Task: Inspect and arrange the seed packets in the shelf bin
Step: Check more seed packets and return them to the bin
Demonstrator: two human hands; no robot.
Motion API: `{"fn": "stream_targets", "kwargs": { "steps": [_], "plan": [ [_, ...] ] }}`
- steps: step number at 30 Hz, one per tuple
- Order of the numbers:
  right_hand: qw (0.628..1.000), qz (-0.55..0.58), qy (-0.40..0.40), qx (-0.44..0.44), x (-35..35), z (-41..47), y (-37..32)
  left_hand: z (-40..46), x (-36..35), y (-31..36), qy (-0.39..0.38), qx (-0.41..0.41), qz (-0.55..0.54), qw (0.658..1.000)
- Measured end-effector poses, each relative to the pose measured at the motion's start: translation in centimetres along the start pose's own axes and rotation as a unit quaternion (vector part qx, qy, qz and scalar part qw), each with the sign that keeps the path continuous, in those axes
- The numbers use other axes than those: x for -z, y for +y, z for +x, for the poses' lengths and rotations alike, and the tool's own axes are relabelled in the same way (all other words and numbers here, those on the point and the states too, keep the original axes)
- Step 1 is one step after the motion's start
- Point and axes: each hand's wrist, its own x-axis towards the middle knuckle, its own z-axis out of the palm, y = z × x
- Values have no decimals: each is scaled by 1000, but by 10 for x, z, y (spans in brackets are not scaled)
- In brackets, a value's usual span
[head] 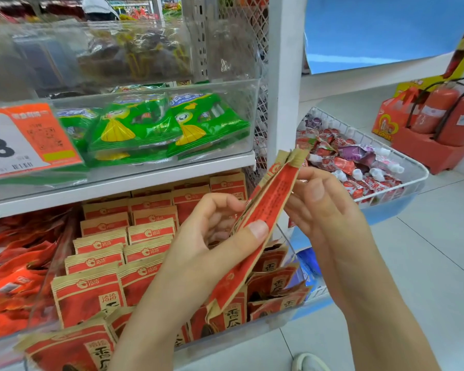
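We hold a small stack of red seed packets (265, 210) edge-on above the shelf bin's (284, 321) right end, long axis tilting up-right, our left hand (212, 236) pinching its lower part, right hand (322, 207) fingering the top, with upright rows of packets (123, 250) below-left.

left hand (212, 236) and right hand (324, 210) holding red-and-tan seed packets (268, 207) edge-on, above packet-filled shelf bin (287, 321)

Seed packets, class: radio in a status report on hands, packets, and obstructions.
Left hand and right hand both grip held seed packets, raised over shelf bin. Rows in bin upright. Nothing blocking.
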Motion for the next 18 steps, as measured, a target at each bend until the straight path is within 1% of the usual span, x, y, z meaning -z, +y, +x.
{"fn": "stream_targets", "kwargs": {
  "steps": [5, 12, 15, 18],
  "plan": [
    [1000, 0, 7, 13, -4, -1, -2, -1, -2, 2, -17, 0, 25, 1000],
    [1000, 8, 25, 3, -1, -3, -2, 1, -7, 5, -33, 14, -30, 999],
    [999, 11, 48, -17, 0, -2, -2, 2, -7, 3, -37, 12, -5, 999],
    [997, 7, 75, -29, 0, -1, 0, 2, -8, 1, -23, 5, 36, 999]
  ]
}}
